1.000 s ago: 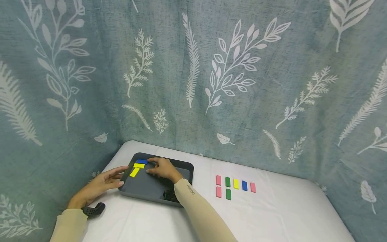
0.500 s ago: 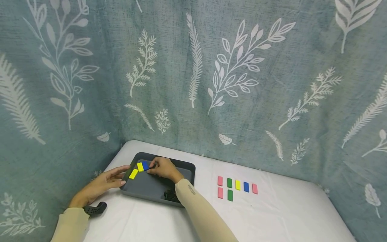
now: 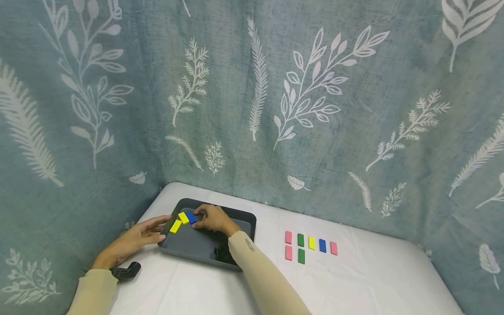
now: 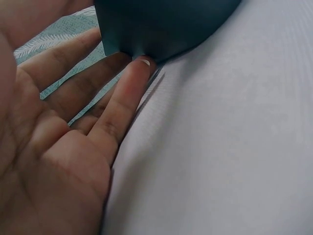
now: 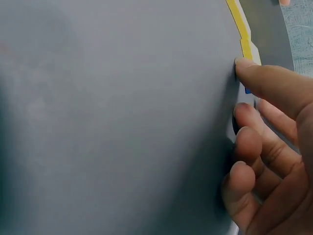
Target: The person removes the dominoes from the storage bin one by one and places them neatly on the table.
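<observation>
My right hand [image 3: 214, 219] pinches a small flat blue block [image 3: 190, 217] between thumb and fingertips, inside a dark grey tray [image 3: 189, 246]. The blue block lies slanted against a yellow block [image 3: 183, 218] on its left. A second yellow block [image 3: 176, 226] sits nearer, slanted the other way, at the tray's left side. In the right wrist view the thumb hides most of the blue block [image 5: 248, 90]. My left hand [image 3: 135, 239] rests its loosely extended fingers against the tray's left outer wall; the left wrist view shows fingertips [image 4: 139, 73] at the tray's underside edge.
Right of the tray, several flat blocks lie in two rows on the white cloth: pink [image 3: 288, 237], green [image 3: 301, 239], yellow [image 3: 311, 243] and blue [image 3: 322, 245] among them. A patterned curtain [image 3: 236, 109] hangs behind and at the left. Something black [image 3: 222, 253] shows beneath my right wrist.
The blue block has turned from lying along the tray's far wall to a slant, moving slightly nearer. The yellow block beside it has turned too. My left hand stays at the tray's side.
</observation>
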The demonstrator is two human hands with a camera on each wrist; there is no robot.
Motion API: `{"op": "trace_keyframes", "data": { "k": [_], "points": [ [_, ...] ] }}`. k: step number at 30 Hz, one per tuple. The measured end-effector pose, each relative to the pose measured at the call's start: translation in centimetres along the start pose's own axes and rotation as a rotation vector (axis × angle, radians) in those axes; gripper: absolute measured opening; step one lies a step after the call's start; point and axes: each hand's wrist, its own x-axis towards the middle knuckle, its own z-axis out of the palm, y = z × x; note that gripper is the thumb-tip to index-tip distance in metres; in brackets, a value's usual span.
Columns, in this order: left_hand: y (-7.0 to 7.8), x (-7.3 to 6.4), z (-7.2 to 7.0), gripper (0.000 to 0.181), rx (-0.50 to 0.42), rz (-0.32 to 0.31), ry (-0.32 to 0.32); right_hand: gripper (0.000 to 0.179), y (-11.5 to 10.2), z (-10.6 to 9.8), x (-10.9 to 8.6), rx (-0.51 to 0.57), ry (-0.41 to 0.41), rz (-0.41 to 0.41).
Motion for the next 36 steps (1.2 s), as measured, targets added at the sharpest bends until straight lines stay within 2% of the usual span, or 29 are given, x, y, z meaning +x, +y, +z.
{"op": "trace_keyframes", "data": {
  "k": [4, 7, 10, 14, 21, 29, 36],
  "points": [
    [0.0, -0.1, 0.0, 0.069, -0.003, 0.001, 0.000, 0.058, 0.0, 0.0, 0.2, -0.032, -0.020, -0.024],
    [0.0, -0.2, 0.1, 0.069, -0.001, 0.002, 0.000, 0.054, 0.0, 0.0, 0.3, -0.056, -0.044, -0.027],
    [-0.1, -0.2, 0.0, 0.069, -0.005, 0.005, -0.002, 0.047, -0.1, -0.1, 0.3, -0.035, -0.052, -0.019],
    [-0.2, -0.1, -0.1, 0.069, -0.020, 0.012, -0.015, 0.046, 0.0, -0.2, 0.0, 0.014, -0.048, -0.016],
    [0.0, -0.1, -0.2, 0.067, -0.040, 0.015, -0.028, 0.046, 0.2, -0.5, -0.2, 0.021, -0.051, -0.040],
    [0.3, 0.1, 0.2, 0.070, -0.013, -0.003, -0.015, 0.043, 1.2, -0.7, -0.6, 0.060, -0.026, -0.050],
    [0.3, 0.0, -0.1, 0.072, 0.015, -0.009, -0.005, 0.047, 0.7, -2.2, -1.7, 0.045, -0.008, -0.073]
  ]
}}
